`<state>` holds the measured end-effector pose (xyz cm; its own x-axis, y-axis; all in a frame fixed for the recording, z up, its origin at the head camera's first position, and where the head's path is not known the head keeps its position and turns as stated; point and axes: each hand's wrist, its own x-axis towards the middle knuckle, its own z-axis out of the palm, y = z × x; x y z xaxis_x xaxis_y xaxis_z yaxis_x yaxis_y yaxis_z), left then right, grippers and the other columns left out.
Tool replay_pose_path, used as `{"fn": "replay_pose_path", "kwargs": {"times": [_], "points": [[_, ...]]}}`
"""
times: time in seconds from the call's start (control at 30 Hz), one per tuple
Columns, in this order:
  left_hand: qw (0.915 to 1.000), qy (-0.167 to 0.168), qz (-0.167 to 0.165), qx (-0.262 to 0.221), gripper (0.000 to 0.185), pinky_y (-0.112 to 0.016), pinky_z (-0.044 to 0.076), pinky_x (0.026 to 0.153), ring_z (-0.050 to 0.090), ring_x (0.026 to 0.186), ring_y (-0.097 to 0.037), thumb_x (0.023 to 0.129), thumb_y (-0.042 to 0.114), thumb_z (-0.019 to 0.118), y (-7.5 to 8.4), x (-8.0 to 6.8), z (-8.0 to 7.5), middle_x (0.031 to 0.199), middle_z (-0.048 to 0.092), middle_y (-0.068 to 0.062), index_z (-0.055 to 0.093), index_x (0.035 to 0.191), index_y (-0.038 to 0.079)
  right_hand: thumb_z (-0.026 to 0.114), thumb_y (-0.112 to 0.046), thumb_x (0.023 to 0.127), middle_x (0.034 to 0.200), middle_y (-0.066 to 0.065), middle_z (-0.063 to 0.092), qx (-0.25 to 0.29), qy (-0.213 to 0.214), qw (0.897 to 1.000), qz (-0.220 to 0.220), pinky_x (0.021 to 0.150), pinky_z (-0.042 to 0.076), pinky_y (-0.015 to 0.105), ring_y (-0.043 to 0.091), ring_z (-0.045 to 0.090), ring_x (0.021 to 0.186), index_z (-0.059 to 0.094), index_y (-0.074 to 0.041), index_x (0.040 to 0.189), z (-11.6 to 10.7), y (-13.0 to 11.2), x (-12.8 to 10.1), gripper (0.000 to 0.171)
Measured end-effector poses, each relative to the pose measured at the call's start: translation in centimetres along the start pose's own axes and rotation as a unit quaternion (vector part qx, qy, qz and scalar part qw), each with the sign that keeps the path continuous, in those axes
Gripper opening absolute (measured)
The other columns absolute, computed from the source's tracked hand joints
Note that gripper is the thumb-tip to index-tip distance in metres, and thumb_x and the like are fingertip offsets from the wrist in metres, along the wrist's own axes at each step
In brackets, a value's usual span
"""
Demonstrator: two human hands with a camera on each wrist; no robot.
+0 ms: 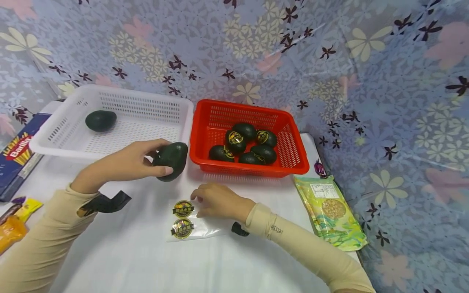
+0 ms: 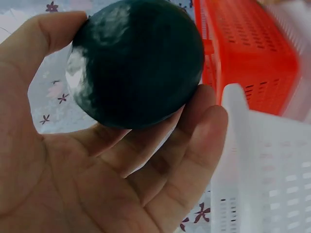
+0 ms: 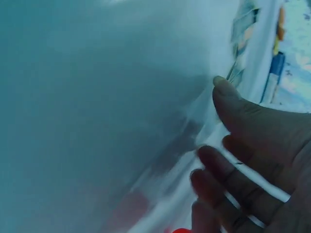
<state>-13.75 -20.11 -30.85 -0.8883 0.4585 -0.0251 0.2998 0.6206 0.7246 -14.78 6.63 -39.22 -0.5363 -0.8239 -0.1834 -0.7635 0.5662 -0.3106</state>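
Dark green, the avocado (image 1: 170,160) sits left of centre in the head view, our left hand (image 1: 137,162) curled round it between the white basket (image 1: 66,138) and the red basket (image 1: 249,171). Our right hand (image 1: 216,200), lower centre, rests loosely curled at the sticker sheet (image 1: 185,221) on the surface (image 1: 146,264).

From the left wrist, thumb and fingers (image 2: 194,121) cradle the fruit; we judge a bare face should turn toward the sheet.

From the right wrist, blur hides whether any sticker is pinched; peel slowly from an edge.
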Motion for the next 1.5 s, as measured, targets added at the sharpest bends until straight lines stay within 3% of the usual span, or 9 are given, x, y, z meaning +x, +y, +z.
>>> {"fn": "replay_pose_path", "kwargs": {"times": [0.23, 0.4, 0.6, 0.93, 1.07, 1.33, 1.5], "points": [[0.9968, -0.028, 0.005, -0.074, 0.052, -0.024, 0.058, 0.079, 0.063, 0.106, -0.022, 0.09, 0.021, 0.074, -0.9, -0.8, 0.4, 0.119, 0.067, -0.01, 0.055, 0.137, 0.008, 0.074, -0.027, 0.091, 0.108, -0.006, 0.071, -0.067, 0.003, 0.996, -0.066, 0.088, 0.053, 0.022, 0.009, 0.065, 0.096, 0.072, -0.02, 0.122, 0.6, 0.0, 0.6, 0.032], [0.9932, -0.057, 0.015, -0.1, 0.052, -0.026, 0.059, 0.08, 0.064, 0.105, -0.022, 0.09, 0.021, 0.074, -1.4, -1.0, 0.7, 0.119, 0.067, -0.01, 0.055, 0.137, 0.008, 0.07, -0.028, 0.095, 0.11, -0.007, 0.074, -0.128, 0.026, 0.986, -0.101, 0.089, 0.056, 0.022, 0.007, 0.069, 0.1, 0.074, -0.023, 0.119, 1.0, -0.3, 0.4, 0.025], [0.9876, -0.131, 0.029, -0.081, 0.053, -0.025, 0.058, 0.082, 0.063, 0.104, -0.019, 0.088, 0.024, 0.076, -1.7, -1.2, 1.7, 0.119, 0.066, -0.008, 0.055, 0.134, 0.007, 0.067, -0.024, 0.097, 0.11, -0.009, 0.075, -0.194, 0.046, 0.972, -0.127, 0.086, 0.057, 0.022, 0.006, 0.069, 0.101, 0.073, -0.025, 0.12, 1.6, 0.1, 0.3, 0.024], [0.9668, -0.248, 0.029, -0.052, 0.045, -0.024, 0.054, 0.083, 0.063, 0.094, -0.011, 0.082, 0.025, 0.079, -2.5, -1.2, 3.9, 0.111, 0.068, 0.002, 0.061, 0.122, 0.014, 0.064, -0.013, 0.095, 0.091, -0.01, 0.069, -0.252, 0.082, 0.948, -0.177, 0.067, 0.055, 0.022, 0.006, 0.066, 0.082, 0.069, -0.023, 0.106, 1.7, 0.6, 0.3, 0.015], [0.9614, -0.271, 0.018, -0.043, 0.041, -0.022, 0.052, 0.082, 0.065, 0.089, -0.007, 0.081, 0.025, 0.08, -2.5, -1.3, 4.4, 0.105, 0.069, 0.004, 0.063, 0.118, 0.017, 0.066, -0.011, 0.094, 0.091, -0.01, 0.069, -0.279, 0.089, 0.936, -0.194, 0.066, 0.055, 0.021, 0.006, 0.066, 0.08, 0.069, -0.023, 0.107, 1.7, 0.7, 0.2, 0.018], [0.9508, -0.309, 0.008, -0.018, 0.042, -0.022, 0.048, 0.082, 0.06, 0.088, -0.004, 0.079, 0.031, 0.082, -2.3, -1.3, 5.9, 0.103, 0.066, 0.009, 0.062, 0.115, 0.024, 0.064, -0.01, 0.093, 0.093, -0.01, 0.063, -0.371, 0.1, 0.896, -0.222, 0.062, 0.053, 0.02, 0.007, 0.063, 0.078, 0.063, -0.023, 0.107, 1.9, 0.8, 0.2, 0.019], [0.9444, -0.328, -0.004, -0.02, 0.045, -0.022, 0.047, 0.08, 0.059, 0.084, -0.005, 0.076, 0.029, 0.083, -2.3, -1.3, 6.7, 0.103, 0.065, 0.008, 0.062, 0.116, 0.026, 0.063, -0.013, 0.094, 0.096, -0.012, 0.063, -0.39, 0.1, 0.888, -0.224, 0.063, 0.052, 0.019, 0.007, 0.063, 0.081, 0.061, -0.025, 0.109, 1.8, 0.8, 0.2, 0.019]]}}
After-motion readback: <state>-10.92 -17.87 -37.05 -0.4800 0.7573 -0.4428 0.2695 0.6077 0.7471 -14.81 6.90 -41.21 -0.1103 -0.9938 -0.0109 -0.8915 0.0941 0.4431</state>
